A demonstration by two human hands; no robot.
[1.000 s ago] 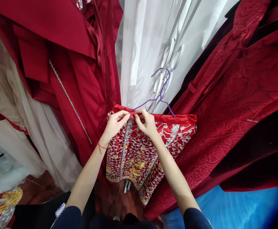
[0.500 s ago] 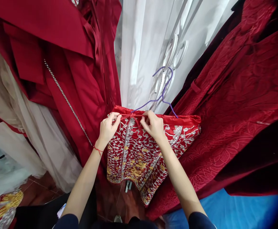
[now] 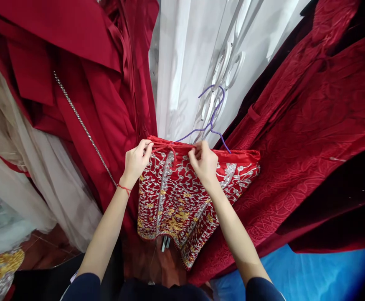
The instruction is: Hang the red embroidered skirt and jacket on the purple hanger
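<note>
Left hand (image 3: 135, 162) and right hand (image 3: 205, 165) have spread apart, grips pinching red cord (image 3: 171, 146); red garments (image 3: 310, 138) flank them.

Glossy satiny band (image 3: 240, 156) on a cloth garment (image 3: 182, 196) rough with metallic-looking embroidery (image 3: 181, 215); smooth hanger (image 3: 211, 124); glossy panels (image 3: 198, 54)

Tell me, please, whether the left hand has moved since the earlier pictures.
Yes: judged against the white door, the left hand has moved leftward.
</note>
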